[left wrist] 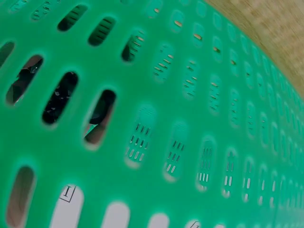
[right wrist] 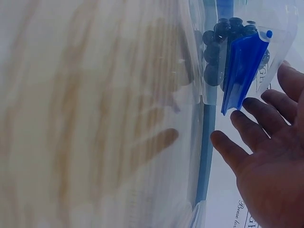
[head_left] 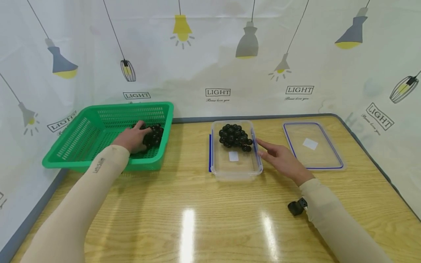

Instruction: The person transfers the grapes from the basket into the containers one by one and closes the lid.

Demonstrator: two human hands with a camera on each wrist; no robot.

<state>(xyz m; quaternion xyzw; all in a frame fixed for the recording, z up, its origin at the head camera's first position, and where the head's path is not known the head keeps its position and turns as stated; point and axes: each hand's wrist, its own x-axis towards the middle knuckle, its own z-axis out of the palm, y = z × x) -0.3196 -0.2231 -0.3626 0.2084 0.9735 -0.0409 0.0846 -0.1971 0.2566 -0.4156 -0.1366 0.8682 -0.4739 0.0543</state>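
Note:
Inside the green plastic basket (head_left: pixel 164 146) at the left, my left hand (head_left: pixel 131 140) grips a bunch of black grapes (head_left: pixel 155 137); part of the fingers is hidden by the fruit. Only slivers of grapes (left wrist: pixel 61 97) show through the slots in the left wrist view. Another bunch of black grapes (head_left: pixel 232 135) lies toward the back of a clear plastic container (head_left: pixel 245 166). My right hand (head_left: pixel 283 160) is at the container's right side, fingers extended and fingertips right at its wall. A blue latch flap (right wrist: pixel 244 71) hangs beside those fingertips in the right wrist view.
A clear lid with a blue seal (head_left: pixel 325 146) lies on the wooden table (head_left: pixel 204 212) at the right. A small black object (head_left: pixel 296 207) sits by the right sleeve. Behind the table stands a white sheet (head_left: pixel 197 54) printed with lamps.

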